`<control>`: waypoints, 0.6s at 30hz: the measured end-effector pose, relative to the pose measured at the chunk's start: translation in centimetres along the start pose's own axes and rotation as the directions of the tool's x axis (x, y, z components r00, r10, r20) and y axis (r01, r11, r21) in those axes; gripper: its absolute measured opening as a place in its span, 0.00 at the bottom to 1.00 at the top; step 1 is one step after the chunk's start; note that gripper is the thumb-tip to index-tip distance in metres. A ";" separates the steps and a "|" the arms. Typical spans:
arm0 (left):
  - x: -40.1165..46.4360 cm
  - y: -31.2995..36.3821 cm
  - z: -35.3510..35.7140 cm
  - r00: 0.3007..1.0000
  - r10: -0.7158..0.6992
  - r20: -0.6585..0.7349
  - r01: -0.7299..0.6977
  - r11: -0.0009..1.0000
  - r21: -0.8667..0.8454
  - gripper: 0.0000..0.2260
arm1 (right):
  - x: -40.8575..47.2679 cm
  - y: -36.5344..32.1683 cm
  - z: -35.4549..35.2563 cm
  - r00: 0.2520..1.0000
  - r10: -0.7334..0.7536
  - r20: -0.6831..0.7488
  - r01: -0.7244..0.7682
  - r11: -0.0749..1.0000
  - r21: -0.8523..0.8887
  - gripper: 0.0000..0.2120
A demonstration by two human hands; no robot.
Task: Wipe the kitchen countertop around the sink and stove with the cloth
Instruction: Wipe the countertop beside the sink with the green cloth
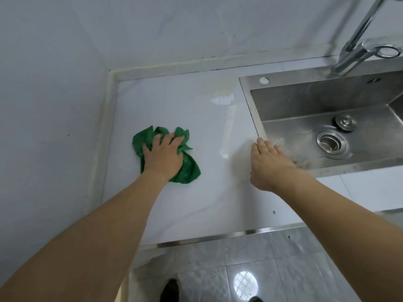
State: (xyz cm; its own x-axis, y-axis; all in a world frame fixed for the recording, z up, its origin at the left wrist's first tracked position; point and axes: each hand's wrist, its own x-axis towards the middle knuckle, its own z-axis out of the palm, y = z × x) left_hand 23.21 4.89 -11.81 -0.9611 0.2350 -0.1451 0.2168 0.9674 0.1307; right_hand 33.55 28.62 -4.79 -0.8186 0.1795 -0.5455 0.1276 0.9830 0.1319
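A crumpled green cloth lies on the white countertop, left of the steel sink. My left hand presses down on the cloth, fingers bunched into its folds. My right hand rests flat on the counter at the sink's left front corner, fingers together and extended, holding nothing. A yellowish stain and a wet patch mark the counter near the back wall. No stove is in view.
A chrome faucet stands over the sink at the back right. A drain and a loose stopper sit in the basin. Walls close off the left and back. The counter's metal front edge borders a tiled floor.
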 end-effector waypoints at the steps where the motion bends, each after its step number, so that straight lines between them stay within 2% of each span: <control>1: 0.2 0.9 0.0 0.999 -0.038 -0.014 0.038 0.999 -0.015 0.23 | -0.1 0.2 0.1 1.000 0.008 0.004 -0.008 1.000 -0.005 0.34; 2: -0.1 2.8 0.3 0.999 -0.024 -0.021 0.023 1.000 -0.013 0.23 | -0.3 0.6 0.2 1.000 0.023 0.012 -0.022 1.000 -0.014 0.33; 4: -1.9 7.7 1.5 0.987 0.159 -0.039 -0.158 0.987 0.009 0.24 | -0.5 1.3 0.5 0.997 0.057 0.043 -0.056 0.998 -0.034 0.32; 6: -4.6 10.6 2.2 0.922 0.386 -0.006 -0.386 0.922 -0.004 0.25 | -0.9 1.5 1.4 0.991 0.077 0.110 -0.075 0.997 -0.025 0.32; 8: -5.0 9.4 2.1 0.851 0.522 0.048 -0.524 0.850 0.054 0.27 | -1.2 1.5 2.5 0.984 0.068 0.163 -0.066 0.998 -0.019 0.32; 9: -4.3 7.7 1.8 0.836 0.544 0.070 -0.549 0.830 0.098 0.28 | -1.3 1.6 3.0 0.984 0.056 0.171 -0.055 0.998 -0.007 0.32; 10: -3.6 6.2 1.7 0.854 0.515 0.079 -0.521 0.844 0.124 0.28 | -1.4 1.9 3.3 0.984 0.041 0.173 -0.044 0.999 0.012 0.32; 13: -1.1 4.7 1.4 0.971 0.237 0.041 -0.239 0.967 0.085 0.26 | -1.4 3.2 3.6 0.988 -0.008 0.151 -0.003 0.997 0.075 0.30; 15: -1.0 7.4 1.6 0.986 0.162 0.030 -0.164 0.985 0.051 0.25 | -1.2 3.5 3.7 0.991 -0.042 0.129 0.030 0.995 0.097 0.28; 17: -2.4 10.4 2.1 0.948 0.315 0.050 -0.318 0.946 0.069 0.26 | -1.0 3.5 3.7 0.992 -0.054 0.118 0.039 0.992 0.122 0.28; 18: -3.4 11.0 2.5 0.895 0.440 0.072 -0.445 0.892 0.083 0.26 | -0.9 3.6 3.6 0.992 -0.056 0.113 0.041 0.991 0.128 0.28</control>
State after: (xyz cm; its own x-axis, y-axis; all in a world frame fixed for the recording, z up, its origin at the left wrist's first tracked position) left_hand 29.28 15.02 -12.28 -0.7523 0.6431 -0.1430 0.6354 0.7656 0.1002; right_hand 36.81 32.16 -6.82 -0.7558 0.1278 -0.6422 0.1645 0.9864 0.0027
